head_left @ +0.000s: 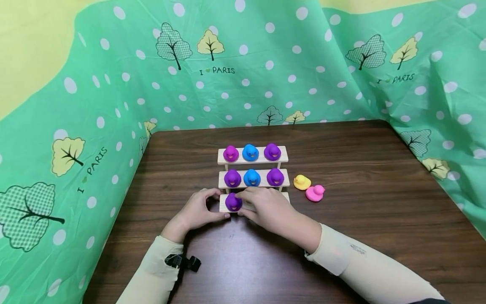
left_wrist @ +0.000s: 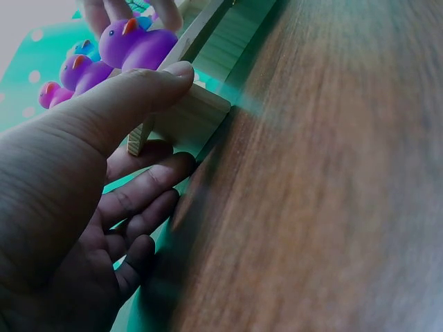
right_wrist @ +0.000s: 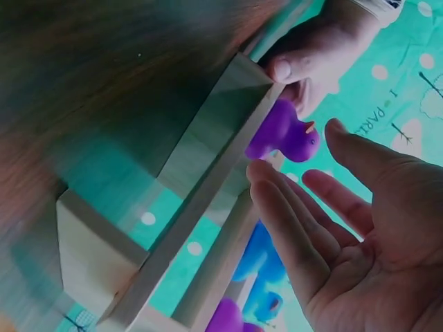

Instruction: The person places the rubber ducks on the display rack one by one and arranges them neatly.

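Observation:
A three-step pale wooden rack point(head_left: 224, 180) stands on the table, its steps rising toward the back. On the lowest step, at the left, sits a purple rubber duck point(head_left: 233, 203). My left hand point(head_left: 197, 210) holds the left end of that step, thumb at the front and fingers behind. My right hand point(head_left: 267, 207) is just right of this duck; in the right wrist view its fingers point(right_wrist: 294, 232) are fairly straight and spread beside it. The middle step carries a blue duck point(head_left: 252, 178) between two purple ones. A magenta duck point(head_left: 230, 154), a blue one and a purple one sit on top.
A yellow duck point(head_left: 302, 182) and a pink duck point(head_left: 315, 193) lie on the dark wooden table point(head_left: 360, 169) right of the rack. Green dotted cloth point(head_left: 243, 93) hangs behind and along both sides.

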Available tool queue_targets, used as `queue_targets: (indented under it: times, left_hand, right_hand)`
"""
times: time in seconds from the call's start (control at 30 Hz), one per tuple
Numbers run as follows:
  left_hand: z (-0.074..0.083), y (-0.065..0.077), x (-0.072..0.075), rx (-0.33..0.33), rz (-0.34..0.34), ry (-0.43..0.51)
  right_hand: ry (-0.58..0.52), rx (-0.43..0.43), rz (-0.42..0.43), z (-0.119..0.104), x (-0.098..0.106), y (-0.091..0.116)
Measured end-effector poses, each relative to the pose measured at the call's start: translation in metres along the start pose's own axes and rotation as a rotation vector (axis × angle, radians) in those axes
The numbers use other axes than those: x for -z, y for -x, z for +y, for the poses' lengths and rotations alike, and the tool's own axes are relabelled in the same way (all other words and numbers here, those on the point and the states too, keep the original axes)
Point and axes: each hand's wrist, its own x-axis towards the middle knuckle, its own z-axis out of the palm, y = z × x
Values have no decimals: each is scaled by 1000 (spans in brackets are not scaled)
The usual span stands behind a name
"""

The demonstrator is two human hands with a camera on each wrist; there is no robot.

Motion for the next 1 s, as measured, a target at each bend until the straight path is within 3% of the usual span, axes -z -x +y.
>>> queue_targets:
  times: [0.47, 0.8, 1.0]
  left_hand:
    - [-2, 1, -2, 6, 15, -17]
    - [-3, 3, -1, 12, 19, -18]
    - [-2, 2, -2, 14, 15, -18]
  right_hand:
    - [-253, -120, -34, 29, 24, 38]
    - [-299, -278, -16, 58, 36, 68]
    - [-259, -366, 23, 76, 47, 83]
